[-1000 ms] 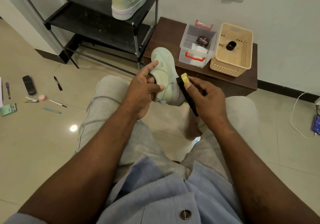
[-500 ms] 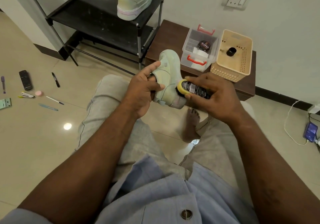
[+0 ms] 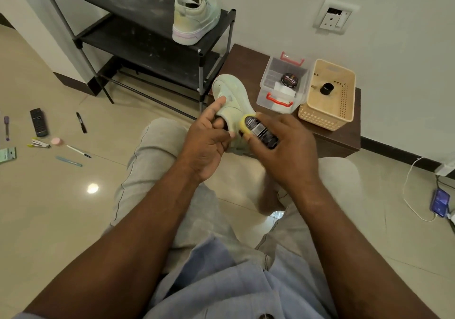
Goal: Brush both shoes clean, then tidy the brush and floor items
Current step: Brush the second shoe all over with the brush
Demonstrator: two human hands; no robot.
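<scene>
A glossy beige tiled floor (image 3: 61,220) fills most of the head view, with a black three-tier shoe rack (image 3: 138,35) against the white wall and a low brown table (image 3: 243,64) just beside it. A seated person in pale grey trousers and a light blue shirt reaches both bare forearms forward over the knees. On the table a beige perforated basket (image 3: 320,119) holds a small black cap (image 3: 326,88), touching a clear plastic box (image 3: 264,89) with red handles that holds a round tin of polish (image 3: 290,80). One pale green high-top shoe (image 3: 197,15) stands upright on the rack's top shelf, heel toward the camera. Its mate, the held shoe (image 3: 231,94), is in the air in front of the table edge, toe pointing up and away. The left hand (image 3: 204,146) grips it at the collar, thumb stretched along the upper and fingers curled into the opening. The right hand (image 3: 283,151) wraps its fingers round a black brush (image 3: 258,129) with a yellow end, pressed against the shoe's side. Loose on the floor at left lie a black remote (image 3: 38,122), a black marker (image 3: 81,122), a white pen (image 3: 78,151), a blue pen (image 3: 69,161), a purple pen (image 3: 6,127) and a small pink round item (image 3: 57,141). At far right a phone (image 3: 439,201) lies on the floor with a white cable (image 3: 408,183) running to it.
</scene>
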